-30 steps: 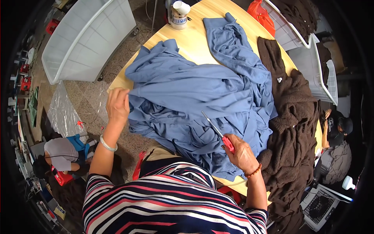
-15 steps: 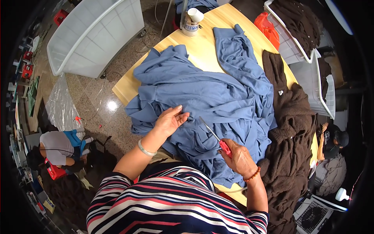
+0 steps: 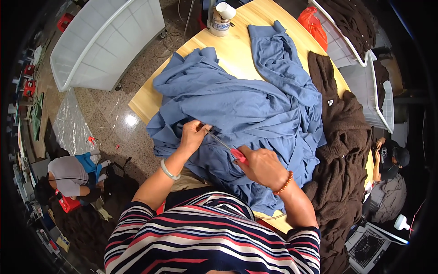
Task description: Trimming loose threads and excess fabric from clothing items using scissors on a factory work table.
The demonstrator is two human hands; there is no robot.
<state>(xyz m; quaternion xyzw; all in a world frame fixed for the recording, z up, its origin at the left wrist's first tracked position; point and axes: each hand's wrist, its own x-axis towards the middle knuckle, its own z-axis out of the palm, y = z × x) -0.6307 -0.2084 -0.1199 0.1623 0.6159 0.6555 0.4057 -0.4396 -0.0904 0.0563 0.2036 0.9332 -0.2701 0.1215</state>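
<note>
A large blue garment (image 3: 246,100) lies crumpled over a round wooden table (image 3: 237,50). My left hand (image 3: 194,136) pinches a fold of the blue fabric near its front edge. My right hand (image 3: 261,165) grips red-handled scissors (image 3: 224,146), whose thin blades point left and reach the spot that the left hand holds. A beaded bracelet sits on my right wrist and a pale bangle on my left.
A dark brown knit garment (image 3: 340,146) hangs over the table's right side. A white cup on a tin (image 3: 221,20) stands at the far edge. White plastic bins (image 3: 105,41) stand left and right of the table. One person (image 3: 68,176) crouches at left, another (image 3: 390,173) sits at right.
My left hand came in from the table's left edge to the blue fabric in front of me and took hold of a fold. The scissors' tips moved up to that hand.
</note>
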